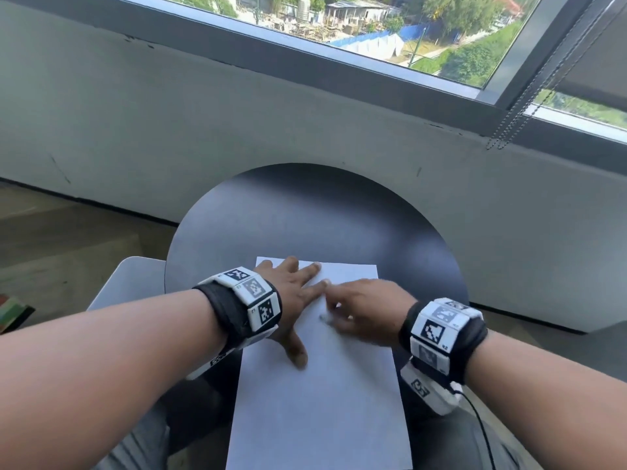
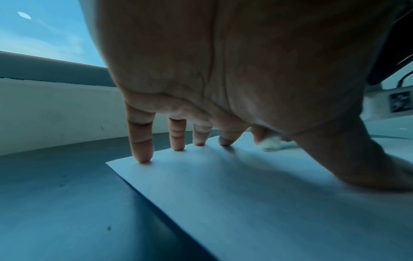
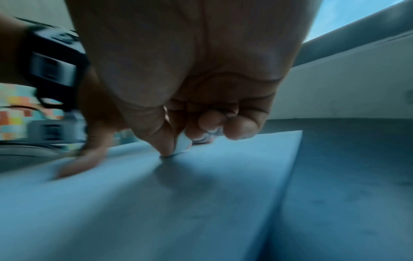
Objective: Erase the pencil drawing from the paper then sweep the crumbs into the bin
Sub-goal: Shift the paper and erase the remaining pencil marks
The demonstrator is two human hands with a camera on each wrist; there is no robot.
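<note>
A white sheet of paper point(image 1: 319, 395) lies on a round dark table point(image 1: 305, 212). My left hand point(image 1: 298, 296) presses flat on the paper's far left part, fingers spread, fingertips point(image 2: 143, 157) and thumb down on the sheet. My right hand point(image 1: 359, 310) is beside it, blurred, and pinches a small white eraser point(image 3: 182, 144) between thumb and curled fingers, its lower end on the paper. The eraser point(image 2: 271, 142) shows past my left palm in the left wrist view. No pencil marks are visible; the hands cover that part of the sheet. No bin is in view.
A grey wall point(image 1: 169, 130) with a window point(image 1: 373, 25) above stands behind the table. A blind's bead chain point(image 1: 509, 123) hangs at the right. A pale seat point(image 1: 135, 279) lies left of the table. Bare tabletop stretches beyond the paper.
</note>
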